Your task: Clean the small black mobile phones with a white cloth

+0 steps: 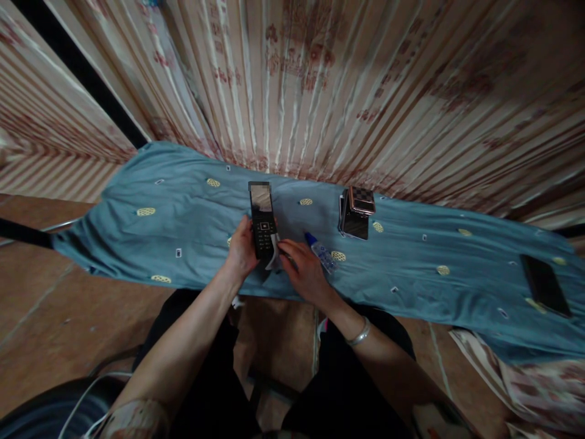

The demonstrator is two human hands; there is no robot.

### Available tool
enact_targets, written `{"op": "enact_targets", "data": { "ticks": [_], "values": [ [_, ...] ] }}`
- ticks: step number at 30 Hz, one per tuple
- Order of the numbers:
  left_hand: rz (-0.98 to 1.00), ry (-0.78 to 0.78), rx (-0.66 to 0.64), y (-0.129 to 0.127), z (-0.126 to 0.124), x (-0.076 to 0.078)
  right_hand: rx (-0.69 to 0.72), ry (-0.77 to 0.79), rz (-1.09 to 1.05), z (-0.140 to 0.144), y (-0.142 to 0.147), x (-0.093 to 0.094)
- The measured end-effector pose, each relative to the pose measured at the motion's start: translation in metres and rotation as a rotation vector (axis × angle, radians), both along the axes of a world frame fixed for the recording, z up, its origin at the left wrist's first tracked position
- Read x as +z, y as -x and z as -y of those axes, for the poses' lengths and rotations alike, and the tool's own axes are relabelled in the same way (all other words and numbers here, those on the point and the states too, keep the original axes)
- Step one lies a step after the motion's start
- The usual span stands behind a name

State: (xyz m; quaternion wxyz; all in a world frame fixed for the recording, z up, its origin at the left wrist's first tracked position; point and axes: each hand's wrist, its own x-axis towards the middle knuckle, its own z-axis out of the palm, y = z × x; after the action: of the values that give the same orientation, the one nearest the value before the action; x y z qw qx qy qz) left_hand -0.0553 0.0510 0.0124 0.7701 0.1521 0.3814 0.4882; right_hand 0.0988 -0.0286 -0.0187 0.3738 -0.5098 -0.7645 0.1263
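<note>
My left hand (pixel 244 249) is closed round the lower left side of an open black flip phone (pixel 264 228), whose keypad and screen face up toward me. A pale wipe or cloth (pixel 273 255) is pinched in my right hand (pixel 301 267) and lies against the phone's lower right edge. Just right of that hand, a small clear bottle with a blue cap (pixel 322 253) rests on the blue cloth. The wipe's exact material cannot be made out.
A blue cloth with pineapple prints (pixel 183 225) covers the long narrow table. Farther right sits a stack of phones (pixel 357 213), with a checkered one on top. A black smartphone (pixel 545 285) lies near the right end. Pleated patterned curtains (pixel 301 91) hang behind.
</note>
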Motion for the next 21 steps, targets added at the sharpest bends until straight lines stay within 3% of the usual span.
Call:
{"op": "enact_targets", "data": {
  "ticks": [10,21],
  "values": [
    [-0.015,0.062,-0.095,-0.011,0.010,0.006,-0.050,0.030,-0.080,-0.004,-0.003,-0.005],
    [-0.017,0.098,-0.152,-0.017,0.015,-0.010,-0.118,0.009,-0.059,-0.011,-0.011,-0.008]
  ]
}}
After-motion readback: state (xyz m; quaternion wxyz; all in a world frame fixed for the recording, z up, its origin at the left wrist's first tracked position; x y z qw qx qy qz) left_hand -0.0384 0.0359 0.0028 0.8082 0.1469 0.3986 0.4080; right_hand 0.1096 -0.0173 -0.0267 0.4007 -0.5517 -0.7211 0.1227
